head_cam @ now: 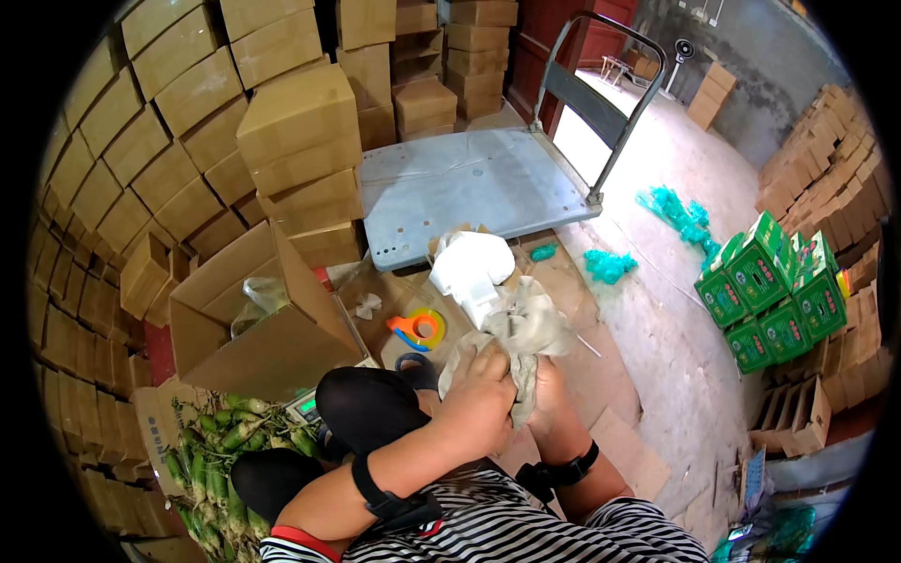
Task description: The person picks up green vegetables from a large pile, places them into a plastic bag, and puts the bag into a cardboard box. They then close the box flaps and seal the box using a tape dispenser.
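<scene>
Both of my hands meet in front of my knees on a crumpled greyish cloth [528, 327]. My left hand [481, 394] has its fingers bent over the cloth's near part. On the cloth's right side, my right hand [549, 397] grips it, its fingertips partly hidden. Just beyond lies a bundle of white plastic bags [473, 267]. An orange tape dispenser with a roll of tape [422, 329] rests on the flattened cardboard to the left. Green radishes with leaves [225, 450] are piled at the lower left, beside a scale with a lit display [307, 406].
An open cardboard box [274, 348] holding a clear plastic bag stands at left. Beyond is a flat platform trolley [471, 179]. Stacked cartons [299, 134] line the left. Green printed boxes [767, 281] and teal plastic [679, 214] are at right.
</scene>
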A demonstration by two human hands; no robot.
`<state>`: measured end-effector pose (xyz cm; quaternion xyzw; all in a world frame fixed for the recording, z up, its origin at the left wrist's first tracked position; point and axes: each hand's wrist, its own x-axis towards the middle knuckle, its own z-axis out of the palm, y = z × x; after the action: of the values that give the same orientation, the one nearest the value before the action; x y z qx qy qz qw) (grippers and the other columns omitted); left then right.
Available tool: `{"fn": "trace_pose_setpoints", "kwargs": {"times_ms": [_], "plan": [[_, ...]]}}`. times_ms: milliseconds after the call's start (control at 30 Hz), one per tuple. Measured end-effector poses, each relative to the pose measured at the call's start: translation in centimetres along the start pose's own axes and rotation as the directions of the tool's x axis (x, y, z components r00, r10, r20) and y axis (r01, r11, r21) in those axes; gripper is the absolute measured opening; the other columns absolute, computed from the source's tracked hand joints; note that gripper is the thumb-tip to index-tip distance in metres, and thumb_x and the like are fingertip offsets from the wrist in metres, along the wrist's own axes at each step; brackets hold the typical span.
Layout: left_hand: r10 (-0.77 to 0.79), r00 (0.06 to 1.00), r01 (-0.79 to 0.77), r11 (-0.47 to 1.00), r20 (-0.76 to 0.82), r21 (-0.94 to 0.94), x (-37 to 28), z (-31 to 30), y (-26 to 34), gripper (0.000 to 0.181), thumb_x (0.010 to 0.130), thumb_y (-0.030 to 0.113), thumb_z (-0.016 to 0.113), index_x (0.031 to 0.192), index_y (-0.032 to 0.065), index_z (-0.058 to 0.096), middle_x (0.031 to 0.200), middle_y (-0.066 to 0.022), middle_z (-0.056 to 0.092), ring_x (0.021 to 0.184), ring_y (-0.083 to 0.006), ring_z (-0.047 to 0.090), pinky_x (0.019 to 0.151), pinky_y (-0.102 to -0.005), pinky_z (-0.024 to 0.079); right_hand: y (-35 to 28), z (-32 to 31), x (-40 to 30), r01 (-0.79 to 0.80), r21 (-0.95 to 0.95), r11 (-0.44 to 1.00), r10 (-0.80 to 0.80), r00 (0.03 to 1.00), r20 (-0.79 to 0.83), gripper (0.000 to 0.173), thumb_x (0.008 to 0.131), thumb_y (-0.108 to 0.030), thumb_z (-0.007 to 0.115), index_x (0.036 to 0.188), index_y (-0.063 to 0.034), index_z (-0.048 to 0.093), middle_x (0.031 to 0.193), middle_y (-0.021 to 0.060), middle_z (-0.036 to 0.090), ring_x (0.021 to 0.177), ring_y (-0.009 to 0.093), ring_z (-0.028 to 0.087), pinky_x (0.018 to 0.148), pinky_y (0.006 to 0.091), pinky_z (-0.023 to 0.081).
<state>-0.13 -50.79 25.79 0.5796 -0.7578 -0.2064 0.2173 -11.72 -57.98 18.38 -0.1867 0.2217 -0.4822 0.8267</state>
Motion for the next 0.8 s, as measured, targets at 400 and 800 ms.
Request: {"fn": "trace_pose_setpoints", "kwargs": {"times_ms": [400,800], "plan": [[-0.235,0.930,-0.095,0.588,-0.283,-0.803,-1.7,3.7,-0.8,0.075,0.097,0.045,0.038,0.145,-0.0068,0.012,0.153,-0.0230,0.013,0.142,-0.0318,0.014,0.114,-0.0383,0.013,3.4,2.4,-3.9,0.305,-0.516,0.800,-0.236,0.952,0.196,0.060,0.093,-0.037,0.049,0.138,0.0015,0.036,0.144,0.0131,0.038,0.131,0.024,0.037,0.110,0.0351,0.027],[-0.098,0.989,-0.023,-0.847,0.114,-0.531,-0.7,0.1,1.4,0.061,0.086,-0.005,0.051,0.143,0.0047,0.032,0.148,-0.0115,0.034,0.131,-0.0194,0.039,0.108,-0.0308,0.031,-2.1,2.0,-0.2,0.040,-0.099,0.994,-0.034,0.997,0.062,0.047,0.089,-0.024,0.058,0.129,-0.0030,0.047,0.123,0.0093,0.054,0.113,0.020,0.053,0.098,0.0315,0.043]]}}
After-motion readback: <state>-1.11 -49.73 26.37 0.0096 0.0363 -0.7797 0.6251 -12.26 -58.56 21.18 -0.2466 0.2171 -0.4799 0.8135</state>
